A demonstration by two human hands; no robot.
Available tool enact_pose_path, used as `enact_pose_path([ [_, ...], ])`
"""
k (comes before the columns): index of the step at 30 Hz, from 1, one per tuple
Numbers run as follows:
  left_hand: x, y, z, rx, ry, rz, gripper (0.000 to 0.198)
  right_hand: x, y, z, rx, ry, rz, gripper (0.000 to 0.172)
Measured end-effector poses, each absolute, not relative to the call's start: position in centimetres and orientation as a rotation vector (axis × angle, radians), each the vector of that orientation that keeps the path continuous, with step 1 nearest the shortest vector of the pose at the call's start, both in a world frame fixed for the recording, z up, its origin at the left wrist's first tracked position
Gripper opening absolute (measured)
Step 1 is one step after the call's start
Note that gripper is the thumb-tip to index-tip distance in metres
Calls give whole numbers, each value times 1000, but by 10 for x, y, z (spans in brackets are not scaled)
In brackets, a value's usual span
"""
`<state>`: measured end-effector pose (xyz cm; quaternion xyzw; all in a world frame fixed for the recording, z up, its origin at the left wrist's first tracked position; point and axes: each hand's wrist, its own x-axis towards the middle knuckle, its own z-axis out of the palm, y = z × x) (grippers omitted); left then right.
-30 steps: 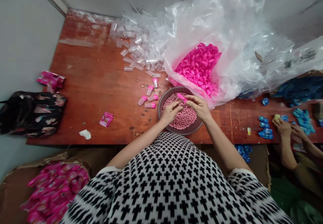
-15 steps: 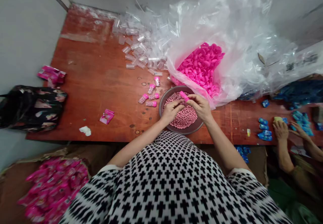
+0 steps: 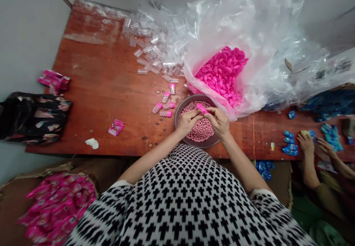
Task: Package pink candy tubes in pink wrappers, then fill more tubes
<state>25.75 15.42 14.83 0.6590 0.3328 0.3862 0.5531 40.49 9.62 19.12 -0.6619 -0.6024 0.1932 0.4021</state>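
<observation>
Both my hands meet over a round metal bowl [image 3: 180,110] filled with small pink candies [image 3: 202,131]. My left hand [image 3: 188,121] is closed around a small tube that its fingers hide. My right hand [image 3: 219,120] pinches a pink cap [image 3: 201,108] right against the left hand's fingers. Several filled tubes with pink caps [image 3: 164,105] lie on the table just left of the bowl. Behind the bowl a big clear plastic bag [image 3: 249,50] holds a heap of pink caps [image 3: 222,72]. A pile of empty clear tubes [image 3: 155,46] lies at the back.
The red-brown wooden table [image 3: 105,87] carries pink sachets [image 3: 116,127], [image 3: 52,80] and a white scrap [image 3: 91,142]. A dark patterned bag [image 3: 33,115] sits at the left edge. Pink packets [image 3: 58,201] fill a box below. Another person's hands [image 3: 313,144] work among blue packets [image 3: 291,148] at right.
My right hand has closed in on the left hand, bringing the pink cap down against its fingers. The view shifted slightly; the other person's hands moved a little.
</observation>
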Motion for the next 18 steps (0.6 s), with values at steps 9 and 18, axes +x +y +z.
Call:
enact_pose_path([
  [9,245,163,162,2009,641,832,22,415,91,198,-1549,-1831,398,16],
  [18,241,176,156,1921,667,606,28,428,111,186,-1541,-2014,597,27],
])
